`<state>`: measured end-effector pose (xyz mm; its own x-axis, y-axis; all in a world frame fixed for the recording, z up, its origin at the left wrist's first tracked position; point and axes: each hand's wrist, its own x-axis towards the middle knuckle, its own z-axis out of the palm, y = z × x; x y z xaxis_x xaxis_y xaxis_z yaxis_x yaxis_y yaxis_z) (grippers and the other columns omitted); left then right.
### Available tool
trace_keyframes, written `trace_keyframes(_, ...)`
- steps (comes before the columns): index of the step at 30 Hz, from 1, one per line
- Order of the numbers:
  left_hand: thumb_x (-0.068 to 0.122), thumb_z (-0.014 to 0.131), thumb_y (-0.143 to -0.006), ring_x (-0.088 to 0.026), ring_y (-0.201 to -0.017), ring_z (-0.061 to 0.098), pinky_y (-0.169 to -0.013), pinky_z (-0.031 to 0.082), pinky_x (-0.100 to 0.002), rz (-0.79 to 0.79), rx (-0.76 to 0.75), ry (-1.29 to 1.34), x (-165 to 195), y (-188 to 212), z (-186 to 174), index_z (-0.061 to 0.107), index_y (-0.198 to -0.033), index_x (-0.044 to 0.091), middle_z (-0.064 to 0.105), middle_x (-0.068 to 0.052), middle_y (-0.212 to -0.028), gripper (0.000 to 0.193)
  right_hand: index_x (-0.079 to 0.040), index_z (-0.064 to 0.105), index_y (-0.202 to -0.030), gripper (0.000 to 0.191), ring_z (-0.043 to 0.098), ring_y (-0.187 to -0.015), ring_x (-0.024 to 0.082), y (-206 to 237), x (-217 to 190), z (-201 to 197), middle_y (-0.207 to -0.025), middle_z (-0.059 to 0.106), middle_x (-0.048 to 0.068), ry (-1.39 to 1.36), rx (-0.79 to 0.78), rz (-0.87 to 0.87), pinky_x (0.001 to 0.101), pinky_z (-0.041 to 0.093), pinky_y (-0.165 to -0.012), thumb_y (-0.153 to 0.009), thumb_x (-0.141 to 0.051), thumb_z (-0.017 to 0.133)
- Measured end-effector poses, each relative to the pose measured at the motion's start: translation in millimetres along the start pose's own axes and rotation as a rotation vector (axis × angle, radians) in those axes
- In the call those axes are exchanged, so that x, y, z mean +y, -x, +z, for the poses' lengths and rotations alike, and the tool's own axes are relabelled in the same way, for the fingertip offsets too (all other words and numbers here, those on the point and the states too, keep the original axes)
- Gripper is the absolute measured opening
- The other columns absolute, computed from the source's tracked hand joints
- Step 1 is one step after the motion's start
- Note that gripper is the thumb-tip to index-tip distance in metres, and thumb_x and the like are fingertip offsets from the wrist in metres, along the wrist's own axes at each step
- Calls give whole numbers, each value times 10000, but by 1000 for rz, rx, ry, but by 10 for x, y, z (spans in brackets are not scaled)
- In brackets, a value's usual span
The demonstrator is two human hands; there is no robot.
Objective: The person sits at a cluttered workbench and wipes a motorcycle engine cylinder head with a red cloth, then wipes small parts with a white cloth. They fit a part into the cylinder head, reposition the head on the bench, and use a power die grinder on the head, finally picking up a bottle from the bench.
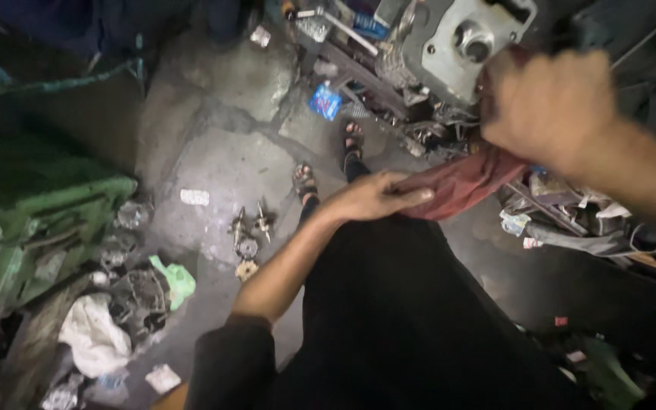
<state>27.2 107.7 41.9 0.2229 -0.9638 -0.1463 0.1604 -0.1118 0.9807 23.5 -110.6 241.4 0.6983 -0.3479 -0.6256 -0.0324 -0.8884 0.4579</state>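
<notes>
I am standing and looking down past my dark clothes at my sandalled feet on a concrete floor. My left hand holds the lower end of a dark red rag against my body. My right hand, blurred, is closed on the upper end of the same rag, close to a grey metal engine block that rests on a rack in front of me.
Small metal gear parts lie on the floor by my feet. A green machine body, a white cloth and a green scrap sit at left. A blue packet lies below the rack. Scrap and papers pile at right.
</notes>
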Motion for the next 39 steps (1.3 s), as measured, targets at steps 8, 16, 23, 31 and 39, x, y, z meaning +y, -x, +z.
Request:
trace_keyframes(8, 344, 702, -1000, -65, -994, 625, -868, 540, -269, 58, 86, 296, -38, 249, 137, 689, -1277, 27, 719, -2, -1072, 421, -358, 621, -1414, 650, 742, -938, 314, 80, 520, 111, -1317, 645, 112, 189, 191, 65, 459, 593, -731, -777, -426, 735)
trace_keyframes(16, 273, 744, -976, -73, -943, 661, -836, 560, -272, 136, -39, 355, -178, 153, 316, 698, -1213, 21, 740, -15, -1062, 349, -217, 667, -1345, 369, 683, -959, 254, 213, 128, 257, -1211, 629, 150, 337, 552, -109, 369, 540, -670, -983, -250, 601)
trace_keyframes(23, 166, 713, -1008, -85, -1026, 674, -911, 577, -278, 94, -60, 386, -344, 384, 231, 673, -1228, 16, 739, -17, -1111, 270, -324, 621, -1373, 365, 731, -991, 330, 218, 162, -167, -1165, 716, 122, 127, -19, 38, 466, 537, -804, -1012, -350, 574)
trace_keyframes(31, 103, 652, -982, -107, -984, 668, -792, 592, -330, -42, 86, 732, -501, 273, 464, 578, -1272, 60, 707, -13, -1123, 302, -398, 561, -1422, 666, 733, -992, 268, 185, 249, -299, -1246, 662, 101, 438, 461, -303, 335, 601, -639, -770, -292, 644)
trace_keyframes(39, 185, 728, -997, -129, -943, 648, -842, 551, -315, -66, -83, 256, -395, 85, 696, 684, -1217, 10, 730, -49, -1037, 284, -148, 650, -1202, 392, 704, -910, 277, -664, 410, -277, -998, 734, 100, -309, -62, -545, 419, 557, -765, -817, -77, 627)
